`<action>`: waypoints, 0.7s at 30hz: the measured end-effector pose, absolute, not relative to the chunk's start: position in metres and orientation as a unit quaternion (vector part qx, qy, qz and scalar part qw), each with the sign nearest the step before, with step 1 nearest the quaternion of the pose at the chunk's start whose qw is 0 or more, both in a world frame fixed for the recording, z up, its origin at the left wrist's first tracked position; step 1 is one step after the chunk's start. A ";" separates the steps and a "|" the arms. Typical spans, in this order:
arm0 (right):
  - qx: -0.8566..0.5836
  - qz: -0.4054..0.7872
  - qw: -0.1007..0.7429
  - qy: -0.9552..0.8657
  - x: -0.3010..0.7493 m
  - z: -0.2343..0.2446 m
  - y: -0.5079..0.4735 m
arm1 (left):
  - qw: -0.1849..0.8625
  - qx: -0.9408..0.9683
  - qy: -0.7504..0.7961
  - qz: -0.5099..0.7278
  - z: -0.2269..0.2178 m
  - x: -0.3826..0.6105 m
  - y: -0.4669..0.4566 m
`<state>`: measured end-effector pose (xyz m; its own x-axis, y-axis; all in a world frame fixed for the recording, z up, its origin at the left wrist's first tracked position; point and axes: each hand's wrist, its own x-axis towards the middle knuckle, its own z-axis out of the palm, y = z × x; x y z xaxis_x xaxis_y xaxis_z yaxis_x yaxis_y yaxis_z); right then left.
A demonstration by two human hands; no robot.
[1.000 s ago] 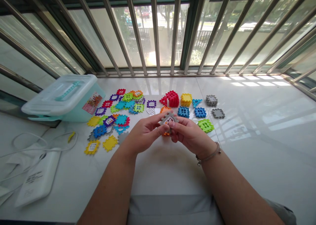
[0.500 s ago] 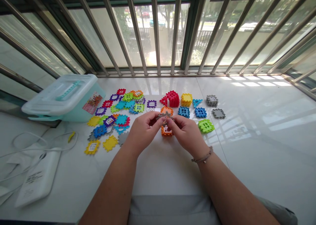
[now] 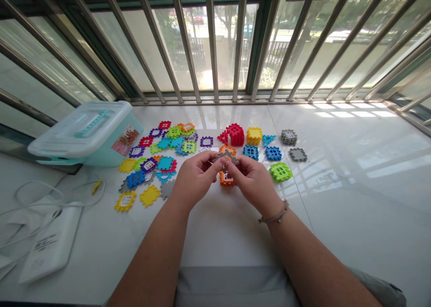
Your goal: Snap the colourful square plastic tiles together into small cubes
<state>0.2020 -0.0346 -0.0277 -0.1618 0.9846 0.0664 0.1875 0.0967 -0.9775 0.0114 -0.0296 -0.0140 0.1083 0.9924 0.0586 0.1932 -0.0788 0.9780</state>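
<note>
Puzzle tile [image 3: 226, 156], grey plastic, pinched between fingertips of left hand [image 3: 196, 177] and right hand [image 3: 252, 181], held just above orange tile cube [image 3: 226, 178]; blue tile [image 3: 251, 152] just past right hand, on white surface [image 3: 336, 217].

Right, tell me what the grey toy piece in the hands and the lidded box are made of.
The grey interlocking piece looks like moulded plastic, matte, with even toothed edges. The lidded storage box seems to be translucent plastic with a soft sheen: its pale teal walls let light through.
</note>
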 end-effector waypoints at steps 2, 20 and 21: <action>-0.475 0.503 0.435 -0.575 0.201 -0.026 -0.035 | 0.484 0.564 0.493 0.452 -0.015 0.013 -0.029; -0.451 0.518 0.488 -0.538 0.204 -0.033 -0.033 | 0.490 0.559 0.468 0.478 -0.016 0.015 -0.032; -0.450 0.526 0.491 -0.529 0.204 -0.033 -0.034 | 0.478 0.567 0.470 0.479 -0.016 0.016 -0.033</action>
<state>0.2038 -0.0336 -0.0328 -0.1143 0.9924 0.0464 -0.0405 0.0420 -0.9983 0.0157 -0.0328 -0.0159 0.0995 0.9906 0.0935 0.0740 -0.1011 0.9921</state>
